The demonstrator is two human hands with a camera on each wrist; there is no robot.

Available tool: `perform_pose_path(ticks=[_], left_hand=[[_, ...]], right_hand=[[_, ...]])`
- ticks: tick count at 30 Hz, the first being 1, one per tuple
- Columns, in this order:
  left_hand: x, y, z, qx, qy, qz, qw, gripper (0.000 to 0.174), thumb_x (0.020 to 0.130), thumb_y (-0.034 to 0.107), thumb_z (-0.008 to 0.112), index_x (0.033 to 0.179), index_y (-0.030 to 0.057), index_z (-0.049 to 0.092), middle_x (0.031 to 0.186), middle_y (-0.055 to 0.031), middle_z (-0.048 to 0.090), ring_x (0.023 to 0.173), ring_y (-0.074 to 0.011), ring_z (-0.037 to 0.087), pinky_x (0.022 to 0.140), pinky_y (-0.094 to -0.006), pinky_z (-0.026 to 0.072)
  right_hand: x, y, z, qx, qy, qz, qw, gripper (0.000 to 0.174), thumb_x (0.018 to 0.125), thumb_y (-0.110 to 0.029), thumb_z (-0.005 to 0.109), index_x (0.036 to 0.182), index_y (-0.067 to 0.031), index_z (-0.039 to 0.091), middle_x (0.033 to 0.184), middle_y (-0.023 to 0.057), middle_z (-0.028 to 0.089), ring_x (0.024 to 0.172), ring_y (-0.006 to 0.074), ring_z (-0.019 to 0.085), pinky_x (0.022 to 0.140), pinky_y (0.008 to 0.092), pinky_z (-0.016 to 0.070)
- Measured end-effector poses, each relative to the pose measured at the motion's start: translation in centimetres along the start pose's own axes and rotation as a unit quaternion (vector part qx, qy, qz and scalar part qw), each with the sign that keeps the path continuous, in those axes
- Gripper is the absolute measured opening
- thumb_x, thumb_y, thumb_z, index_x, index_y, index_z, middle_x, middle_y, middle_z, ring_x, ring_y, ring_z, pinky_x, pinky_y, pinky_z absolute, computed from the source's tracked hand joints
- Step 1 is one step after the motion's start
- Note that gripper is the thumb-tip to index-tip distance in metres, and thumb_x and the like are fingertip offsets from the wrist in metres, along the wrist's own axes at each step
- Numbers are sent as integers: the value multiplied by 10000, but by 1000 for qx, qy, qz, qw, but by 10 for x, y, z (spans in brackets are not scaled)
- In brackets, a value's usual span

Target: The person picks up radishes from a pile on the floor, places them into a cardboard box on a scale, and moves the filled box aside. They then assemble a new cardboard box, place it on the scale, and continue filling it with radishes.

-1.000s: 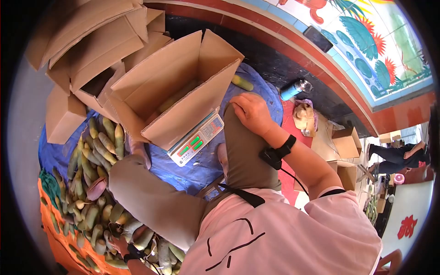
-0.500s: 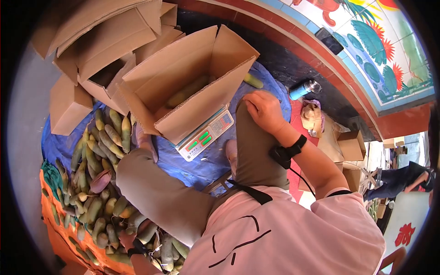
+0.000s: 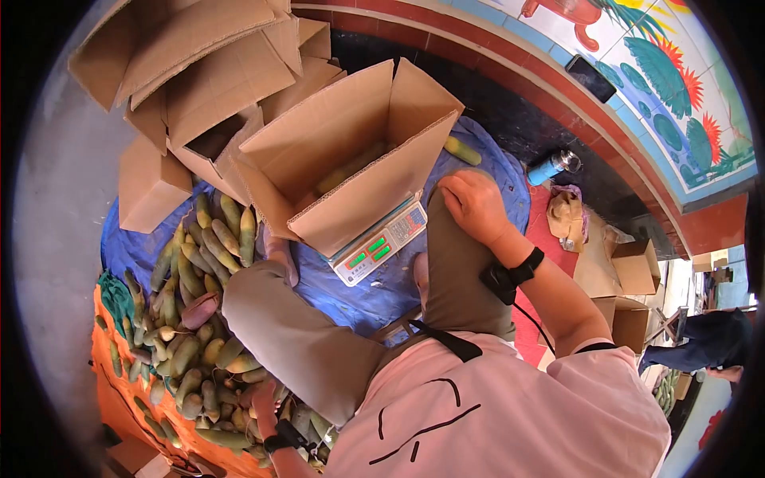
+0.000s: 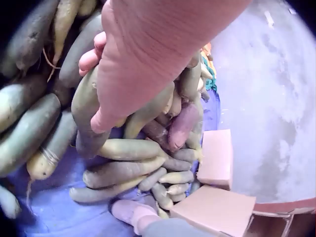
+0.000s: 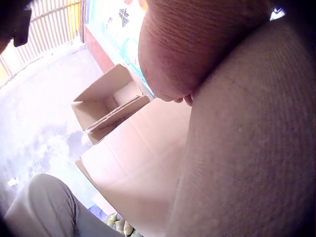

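My left hand point(image 3: 263, 402) is low in the radish pile beside my left leg. In the left wrist view its thumb and fingers lie around a green radish point(image 4: 85, 106), whose upper part the hand partly covers. More green radishes point(image 4: 29, 128) surround it, and a reddish-purple one point(image 4: 181, 126) lies among them. My right hand point(image 3: 476, 207) rests on my right knee, fingers loosely bent, holding nothing. In front of my knees a tall cardboard box point(image 3: 335, 199) stands on a digital scale point(image 3: 378, 243) with lit green displays. Inside the box are radishes point(image 3: 351, 169), partly hidden by its wall.
More cardboard boxes point(image 3: 215, 80) are stacked at the back left. A blue tarp point(image 3: 319, 287) and an orange sheet point(image 3: 119, 390) cover the ground. One radish point(image 3: 462, 150) lies right of the scale, near a blue bottle point(image 3: 554, 167). A person point(image 3: 701, 338) stands at the far right.
My left hand has shifted through the pile toward my left leg. My right hand stays on the knee. The head view has swung slightly, and the far person has moved.
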State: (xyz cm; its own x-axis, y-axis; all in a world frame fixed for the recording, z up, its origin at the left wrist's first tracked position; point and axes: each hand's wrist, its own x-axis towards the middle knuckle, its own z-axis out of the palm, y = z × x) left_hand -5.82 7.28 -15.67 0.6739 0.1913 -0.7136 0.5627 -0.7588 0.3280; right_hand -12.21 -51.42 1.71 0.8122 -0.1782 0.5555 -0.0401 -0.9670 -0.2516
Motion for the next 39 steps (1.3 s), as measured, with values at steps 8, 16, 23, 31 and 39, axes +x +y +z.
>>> perform_pose_path(ticks=[8, 16, 23, 31, 39], left_hand=[[-99, 75, -63, -299, 150, 118, 935, 451, 811, 463, 617, 922, 27, 577, 699, -16, 520, 533, -103, 444, 455, -240, 326], [-184, 195, -79, -278, 103, 359, 885, 618, 734, 569, 638, 1003, 15, 589, 770, -13, 557, 607, -85, 476, 492, -222, 351], [-205, 263, -32, -165, -179, 430, 870, 447, 729, 334, 710, 996, -10, 606, 807, -33, 585, 712, -98, 539, 601, -242, 450], [-181, 313, 0, -149, -56, 581, 798, 466, 810, 168, 615, 1232, 20, 485, 1192, -168, 529, 1147, -278, 485, 980, -349, 362], [-146, 345, 28, 122, 134, 611, 771, 640, 749, 266, 684, 1310, 81, 437, 1435, -200, 266, 1339, -362, 232, 1076, -414, 254]], right_hand=[[-1, -2, -4, 40, -2, 22, 999, 87, 747, -28, 605, 832, -39, 593, 778, 121, 585, 729, 312, 576, 646, 382, 466], [35, -76, -35, 183, -5, -25, 983, 312, 703, -84, 668, 1004, -62, 589, 919, 114, 593, 829, 300, 589, 706, 362, 491], [48, -110, -57, 165, -45, -236, 957, 630, 566, -188, 772, 1148, -106, 543, 1062, 114, 564, 948, 289, 562, 776, 359, 481], [46, -67, -61, 119, -54, -84, 988, 587, 570, -126, 774, 1112, -77, 554, 976, 113, 569, 857, 300, 578, 738, 360, 480], [101, -13, -44, 29, 6, 23, 999, 490, 617, -116, 748, 1066, -81, 554, 881, 113, 555, 801, 318, 562, 678, 387, 466]])
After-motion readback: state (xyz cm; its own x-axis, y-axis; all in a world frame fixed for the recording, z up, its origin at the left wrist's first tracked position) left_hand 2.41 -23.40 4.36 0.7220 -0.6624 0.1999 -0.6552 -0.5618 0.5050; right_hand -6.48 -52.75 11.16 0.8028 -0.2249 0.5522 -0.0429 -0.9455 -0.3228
